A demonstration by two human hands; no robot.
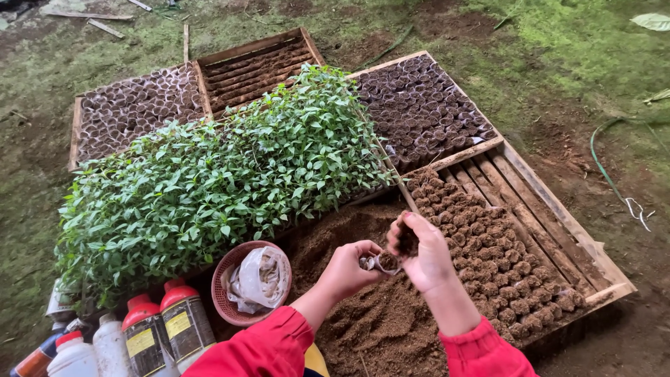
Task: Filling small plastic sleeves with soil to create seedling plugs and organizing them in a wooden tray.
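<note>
the left hand [347,269] has its fingers closed around a small plastic pot [380,263] just above the soil heap [380,321], and the right hand [422,251], fingers pinched on a clump of soil [407,241], should crumble it gently, directly over the pot mouth.

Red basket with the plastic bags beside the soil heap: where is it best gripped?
Probably the red basket's near rim, from above on the person's side. The rim is bare there; crumpled bags fill the middle, seedlings overhang the far edge and bottles crowd its left.
</note>
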